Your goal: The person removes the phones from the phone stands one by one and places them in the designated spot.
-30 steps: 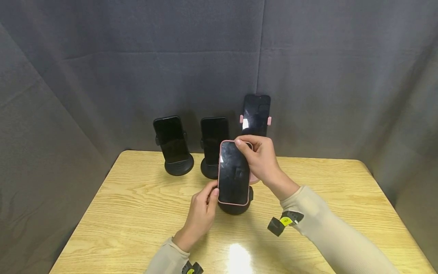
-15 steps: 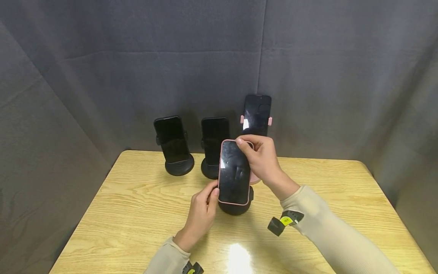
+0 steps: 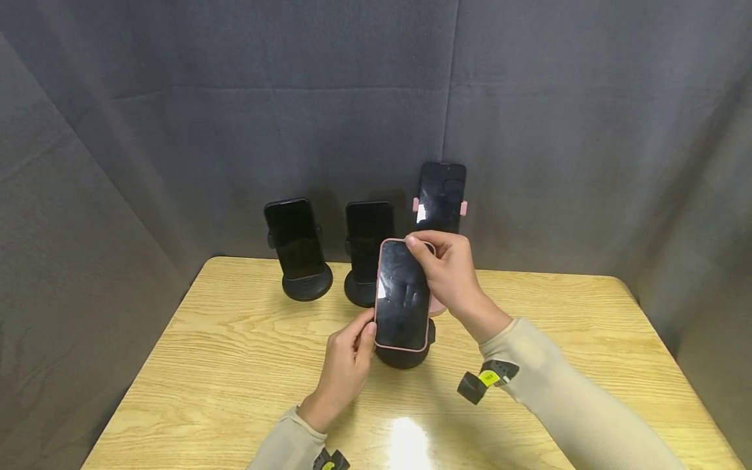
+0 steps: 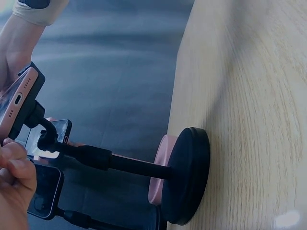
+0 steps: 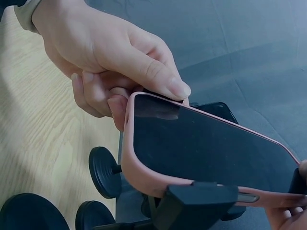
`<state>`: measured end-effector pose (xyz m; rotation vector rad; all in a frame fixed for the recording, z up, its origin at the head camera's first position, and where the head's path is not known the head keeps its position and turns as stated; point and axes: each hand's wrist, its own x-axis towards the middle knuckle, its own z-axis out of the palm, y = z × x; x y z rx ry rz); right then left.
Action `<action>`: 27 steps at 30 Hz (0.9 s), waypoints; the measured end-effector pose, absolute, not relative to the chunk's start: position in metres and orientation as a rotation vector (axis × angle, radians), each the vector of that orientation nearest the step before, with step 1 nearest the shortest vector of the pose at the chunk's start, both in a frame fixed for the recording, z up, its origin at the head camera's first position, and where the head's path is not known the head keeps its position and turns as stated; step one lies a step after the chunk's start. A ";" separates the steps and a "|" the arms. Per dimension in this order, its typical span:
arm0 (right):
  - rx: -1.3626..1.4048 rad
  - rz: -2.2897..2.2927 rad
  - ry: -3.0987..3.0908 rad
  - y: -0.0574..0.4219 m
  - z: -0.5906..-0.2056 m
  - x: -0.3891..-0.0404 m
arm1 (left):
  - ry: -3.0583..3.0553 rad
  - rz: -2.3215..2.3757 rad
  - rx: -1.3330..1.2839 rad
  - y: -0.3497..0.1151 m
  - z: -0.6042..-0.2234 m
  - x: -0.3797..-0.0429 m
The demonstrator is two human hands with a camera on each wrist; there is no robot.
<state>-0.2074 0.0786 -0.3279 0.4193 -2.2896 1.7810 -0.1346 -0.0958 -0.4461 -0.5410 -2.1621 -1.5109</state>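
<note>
A phone in a pink case [image 3: 401,297] leans face-up toward me in the clamp [image 5: 196,206] of a black phone stand, whose round base [image 4: 187,177] stands on the wooden table. My left hand [image 3: 341,365] pinches the phone's lower left edge between thumb and fingers. At the top right corner, my right hand [image 3: 452,271] grips the case, thumb along the front rim and fingers behind. The right wrist view shows a black clamp arm pressed against the case's long side. Most of the stand's pole is hidden behind the phone in the head view.
Behind, a dark phone [image 3: 440,196] sits in a pink stand, partly covered by my right hand. Two more black phones on black stands are to the left, one at the far left [image 3: 294,238], one nearer the middle [image 3: 364,228]. A grey curtain [image 3: 235,117] hangs behind the table.
</note>
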 end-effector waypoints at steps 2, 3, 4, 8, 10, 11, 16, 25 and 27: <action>0.429 1.774 -2.292 0.078 -0.327 -0.208 | -2.160 -1.529 -0.542 -0.096 -0.447 -0.135; 0.437 1.773 -2.293 0.077 -0.327 -0.208 | -2.159 -1.537 -0.541 -0.097 -0.447 -0.135; 0.444 1.767 -2.296 0.077 -0.326 -0.208 | -2.158 -1.545 -0.541 -0.097 -0.447 -0.135; 0.465 1.749 -2.303 0.076 -0.325 -0.208 | -2.156 -1.551 -0.546 -0.098 -0.448 -0.135; 0.468 1.748 -2.300 0.075 -0.325 -0.209 | -2.152 -1.551 -0.549 -0.098 -0.448 -0.135; 0.467 1.752 -2.295 0.075 -0.325 -0.209 | -2.149 -1.551 -0.547 -0.098 -0.447 -0.135; 0.431 1.764 -2.268 0.074 -0.326 -0.209 | -2.134 -1.560 -0.542 -0.098 -0.447 -0.134; 0.421 1.750 -2.233 0.077 -0.328 -0.209 | -2.126 -1.579 -0.549 -0.097 -0.447 -0.136; 0.433 1.742 -2.245 0.078 -0.328 -0.210 | -2.121 -1.592 -0.553 -0.098 -0.447 -0.136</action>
